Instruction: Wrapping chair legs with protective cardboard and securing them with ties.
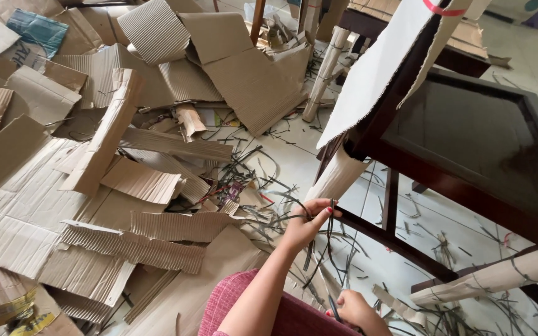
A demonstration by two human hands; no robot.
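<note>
Right hand point(355, 309) low at frame bottom, closed on dark strap end. Left hand point(306, 223) higher, pinching black plastic strap point(329, 239) beside cardboard-wrapped table leg point(339, 176). Judgement: keep strap taut between hands, snug around leg wrap, no twist. Beyond: dark wooden table point(468, 140), cardboard scrap pile point(113, 155) over tiled floor point(294, 155).

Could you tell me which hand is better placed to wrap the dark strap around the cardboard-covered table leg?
Probably the left hand: it pinches the dark strap beside the table leg. The right hand is lower, farther away.
</note>
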